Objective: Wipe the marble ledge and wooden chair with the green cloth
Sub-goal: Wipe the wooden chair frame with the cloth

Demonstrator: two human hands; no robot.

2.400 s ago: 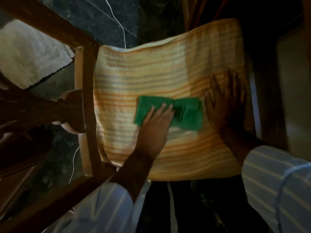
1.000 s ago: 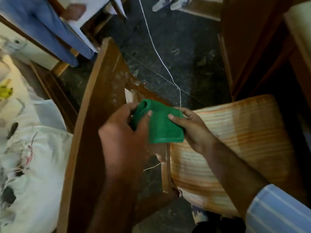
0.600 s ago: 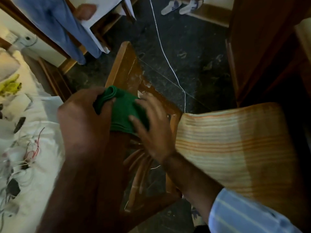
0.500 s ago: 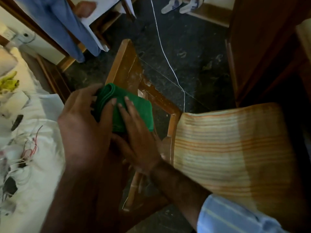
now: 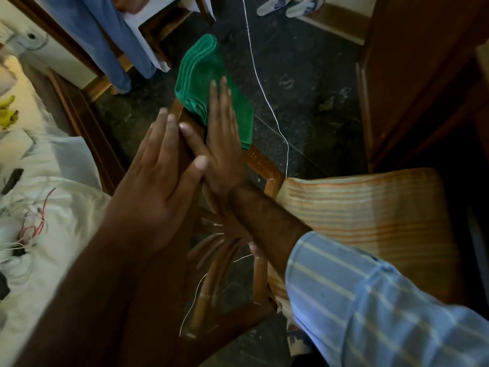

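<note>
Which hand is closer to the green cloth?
The right hand. It lies flat on the folded green cloth, pressing it onto the wooden chair back. The left hand rests beside it, off the cloth.

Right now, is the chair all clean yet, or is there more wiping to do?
Not finished. The right hand is pressing the green cloth flat on the top rail of the wooden chair, while the left hand lies open beside it. The rail still shows pale specks, and the spindles below are untouched by the cloth. No marble ledge is in view, so I cannot tell about that part.
</note>
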